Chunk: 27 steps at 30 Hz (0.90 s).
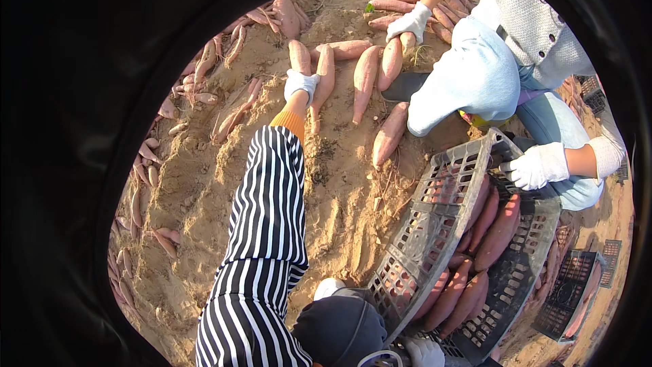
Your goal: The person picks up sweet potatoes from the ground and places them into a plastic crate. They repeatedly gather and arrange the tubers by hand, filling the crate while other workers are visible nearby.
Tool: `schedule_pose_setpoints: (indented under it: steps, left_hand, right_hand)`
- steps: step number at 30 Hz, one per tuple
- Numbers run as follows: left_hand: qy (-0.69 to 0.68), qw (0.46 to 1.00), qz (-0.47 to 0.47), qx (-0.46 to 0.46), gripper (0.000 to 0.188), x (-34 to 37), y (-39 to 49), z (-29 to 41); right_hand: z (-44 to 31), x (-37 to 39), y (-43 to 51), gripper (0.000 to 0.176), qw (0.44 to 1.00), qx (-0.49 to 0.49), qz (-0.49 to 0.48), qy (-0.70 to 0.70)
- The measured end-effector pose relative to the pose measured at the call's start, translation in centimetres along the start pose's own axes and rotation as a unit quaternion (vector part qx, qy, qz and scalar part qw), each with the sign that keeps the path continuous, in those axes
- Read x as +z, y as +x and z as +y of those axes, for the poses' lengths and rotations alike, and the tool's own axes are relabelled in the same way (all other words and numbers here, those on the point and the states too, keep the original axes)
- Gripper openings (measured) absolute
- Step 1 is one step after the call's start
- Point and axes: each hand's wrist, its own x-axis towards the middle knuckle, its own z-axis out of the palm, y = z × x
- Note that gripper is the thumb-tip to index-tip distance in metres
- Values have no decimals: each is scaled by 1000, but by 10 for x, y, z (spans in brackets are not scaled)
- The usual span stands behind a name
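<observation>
My left hand [301,83], in a white glove, reaches forward and closes around the near end of a sweet potato [299,56]. Against its right side lies another sweet potato [324,79]. My right hand [426,352], also gloved, is at the near end of a black plastic crate [537,244]; the frame's bottom edge cuts it off and its fingers are partly hidden. Inside the crate, which leans to one side, lie several sweet potatoes [499,234]. More sweet potatoes [365,81] lie on the soil between my left hand and a co-worker.
A co-worker's gloved hand [537,167] is at the crate's far end; their other hand [411,23] touches a sweet potato. Piled sweet potatoes [204,69] line the left side. Another crate [565,285] stands at right. My dark-clothed knee [341,321] is beside the crate on loose soil.
</observation>
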Motion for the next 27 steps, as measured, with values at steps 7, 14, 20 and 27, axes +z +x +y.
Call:
schedule_pose_setpoints:
  steps: [7, 14, 20, 27]
  left_hand:
    - [-254, 967, -13, 32, 48, 14, 22, -35]
    - [-556, 810, -184, 4, 25, -1, 7, -37]
    - [-221, 943, -140, 205, 71, -11, -28, -7]
    - [-143, 937, -158, 278, 39, -5, -227, -38]
  right_hand:
    - [2, -5, 10, 49, 1000, 5, -21, 3]
    - [0, -2, 11, 52, 998, 39, -33, 26]
    - [-9, -27, 32, 53, 999, -30, 13, 38]
    - [-7, -29, 18, 58, 999, 7, -23, 24]
